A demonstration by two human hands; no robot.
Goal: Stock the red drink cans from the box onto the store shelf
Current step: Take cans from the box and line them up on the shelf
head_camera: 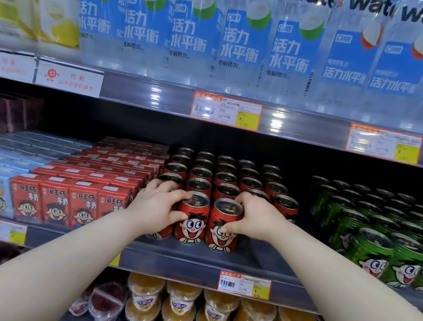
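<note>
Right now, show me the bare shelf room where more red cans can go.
Bare shelf lies in the front row, between the red can held by the right hand and the green cans. Crowded: red cartons close beside the left hand, and full rows of red cans behind.

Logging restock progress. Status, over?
Left hand grips one red cartoon-face metal drink can; right hand grips the red can beside it. Both on grey shelf front. Nothing blocking.

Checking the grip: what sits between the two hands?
Head view: two red cans side by side, the left hand gripping one, the right hand the other.
</note>
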